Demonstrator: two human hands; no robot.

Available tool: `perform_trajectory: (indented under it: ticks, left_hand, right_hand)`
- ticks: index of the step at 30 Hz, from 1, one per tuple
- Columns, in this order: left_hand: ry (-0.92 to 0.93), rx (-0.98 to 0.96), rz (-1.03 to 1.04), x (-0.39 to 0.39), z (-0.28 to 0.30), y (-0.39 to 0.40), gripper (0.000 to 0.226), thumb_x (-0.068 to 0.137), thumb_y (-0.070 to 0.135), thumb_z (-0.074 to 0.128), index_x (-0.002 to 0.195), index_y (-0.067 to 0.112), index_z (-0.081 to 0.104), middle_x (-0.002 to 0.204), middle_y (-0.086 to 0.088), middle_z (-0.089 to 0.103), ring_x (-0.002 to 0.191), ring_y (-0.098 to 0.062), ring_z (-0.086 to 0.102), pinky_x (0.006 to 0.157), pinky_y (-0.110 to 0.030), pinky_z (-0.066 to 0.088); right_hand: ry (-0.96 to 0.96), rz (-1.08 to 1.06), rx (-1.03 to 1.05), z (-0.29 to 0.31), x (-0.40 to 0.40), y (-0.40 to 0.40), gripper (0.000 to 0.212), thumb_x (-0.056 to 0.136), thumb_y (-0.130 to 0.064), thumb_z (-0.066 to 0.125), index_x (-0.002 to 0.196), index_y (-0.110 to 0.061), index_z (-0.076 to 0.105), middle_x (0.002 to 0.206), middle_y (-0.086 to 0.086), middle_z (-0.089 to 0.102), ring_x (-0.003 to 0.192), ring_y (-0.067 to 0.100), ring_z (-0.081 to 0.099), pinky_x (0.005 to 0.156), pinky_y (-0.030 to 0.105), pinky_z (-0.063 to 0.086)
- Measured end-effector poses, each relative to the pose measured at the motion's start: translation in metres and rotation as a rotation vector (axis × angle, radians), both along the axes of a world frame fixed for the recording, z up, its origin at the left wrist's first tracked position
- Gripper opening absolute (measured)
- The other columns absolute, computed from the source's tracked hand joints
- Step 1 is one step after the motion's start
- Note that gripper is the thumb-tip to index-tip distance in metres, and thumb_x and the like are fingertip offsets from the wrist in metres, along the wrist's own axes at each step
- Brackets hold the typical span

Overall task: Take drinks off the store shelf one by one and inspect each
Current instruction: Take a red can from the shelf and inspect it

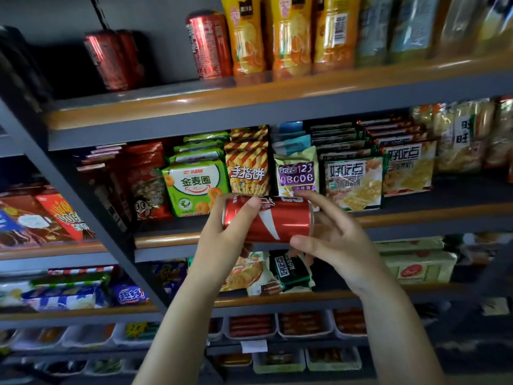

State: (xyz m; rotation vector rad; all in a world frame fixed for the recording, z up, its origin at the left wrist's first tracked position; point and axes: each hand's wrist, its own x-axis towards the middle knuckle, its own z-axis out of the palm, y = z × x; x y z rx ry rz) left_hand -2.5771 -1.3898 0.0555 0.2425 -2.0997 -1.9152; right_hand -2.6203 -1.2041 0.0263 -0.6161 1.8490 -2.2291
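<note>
While both hands hold it out in front of the shelves, a red can [273, 222] lies on its side, its length running left to right, level with the edge of the middle shelf [402, 220]. The left hand [222, 240] grips the can's left end, thumb curled over the top and the other fingers wrapped behind and under. The right hand [337, 240] holds the right end, its fingers over the top rim and its thumb pressed against the lower edge (the palm sits clear of the can's end).

Behind the can, on the middle shelf, stand snack bags: a green bag [194, 187], a striped orange bag [247, 168], a purple-labelled bag [297, 173] and pale cracker packs [354, 182] further right. On the top shelf [249, 107] stand more drinks: two red cans [115, 59] at the left, well apart from a third red can [208, 45], which stands just beside a row of orange juice bottles [286, 37]. Below the hands, the lower shelf carries biscuit packs [294, 269], and white trays [302, 325] sit beneath that.
</note>
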Motion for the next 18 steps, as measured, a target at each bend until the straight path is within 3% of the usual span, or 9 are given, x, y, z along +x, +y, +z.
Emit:
perform_trajectory:
  ticks: [2,4,6,8,12,14,16,18]
  left_hand:
    - [0.014,-0.012,-0.050,0.001,-0.002,0.003,0.043,0.077,0.056,0.077,0.111,0.038,0.057,0.088,0.014,0.073,0.078,-0.007,0.071,0.064,-0.029,0.057]
    - [0.060,-0.037,-0.115,0.002,-0.002,0.004,0.059,0.071,0.043,0.076,0.125,0.035,0.053,0.102,0.008,0.071,0.090,-0.010,0.072,0.070,-0.026,0.056]
    - [0.129,-0.064,-0.181,0.003,-0.001,0.004,0.074,0.070,0.028,0.080,0.136,0.033,0.047,0.116,0.000,0.062,0.097,-0.013,0.070,0.074,-0.025,0.057]
    - [0.195,-0.081,-0.229,0.003,0.000,0.004,0.081,0.069,0.017,0.081,0.139,0.032,0.045,0.122,0.000,0.057,0.103,-0.014,0.068,0.076,-0.026,0.058]
    - [0.227,-0.070,-0.192,0.001,0.002,0.004,0.065,0.066,0.014,0.091,0.119,0.031,0.059,0.108,0.017,0.065,0.101,-0.014,0.069,0.073,-0.027,0.059]
    - [0.226,-0.002,-0.136,-0.001,0.002,0.003,0.050,0.065,0.016,0.089,0.106,0.031,0.065,0.105,0.014,0.068,0.098,-0.015,0.071,0.071,-0.028,0.059]
    - [0.223,0.060,-0.087,-0.002,0.002,0.002,0.042,0.066,0.020,0.085,0.102,0.030,0.067,0.103,0.008,0.070,0.096,-0.018,0.071,0.070,-0.031,0.060]
    - [0.204,0.139,-0.056,-0.005,0.000,0.001,0.038,0.067,0.022,0.083,0.102,0.027,0.067,0.101,0.006,0.071,0.099,-0.023,0.072,0.073,-0.037,0.062]
  right_hand:
    - [0.003,0.001,-0.008,0.000,-0.001,0.003,0.061,0.061,-0.033,0.086,0.115,-0.054,0.065,0.109,-0.001,0.075,0.086,0.024,0.076,0.063,0.026,0.057]
    - [-0.003,-0.026,-0.009,-0.001,-0.003,0.004,0.067,0.067,-0.041,0.090,0.127,-0.044,0.061,0.110,0.001,0.076,0.077,0.030,0.076,0.055,0.031,0.055]
    - [-0.002,-0.042,-0.022,0.001,-0.004,0.004,0.067,0.072,-0.049,0.080,0.134,-0.029,0.061,0.108,0.003,0.076,0.070,0.032,0.075,0.050,0.029,0.054]
    - [0.002,-0.057,-0.032,0.001,-0.008,0.003,0.058,0.078,-0.055,0.070,0.126,-0.023,0.067,0.100,0.006,0.077,0.063,0.032,0.073,0.047,0.027,0.052]
    - [0.014,-0.069,-0.008,0.002,-0.015,-0.002,0.041,0.086,-0.058,0.061,0.104,-0.023,0.074,0.084,0.009,0.075,0.054,0.029,0.067,0.045,0.029,0.048]
    - [0.037,-0.018,0.011,0.004,-0.017,-0.004,0.043,0.083,-0.068,0.059,0.101,-0.032,0.074,0.084,0.008,0.075,0.057,0.028,0.069,0.047,0.030,0.050]
    - [0.035,0.079,0.026,0.004,-0.019,-0.007,0.059,0.076,-0.077,0.064,0.115,-0.033,0.069,0.097,0.005,0.076,0.067,0.028,0.073,0.051,0.029,0.053]
    - [0.025,0.151,0.026,0.003,-0.021,-0.011,0.073,0.071,-0.072,0.073,0.128,-0.028,0.060,0.112,0.004,0.074,0.081,0.029,0.075,0.055,0.031,0.057]
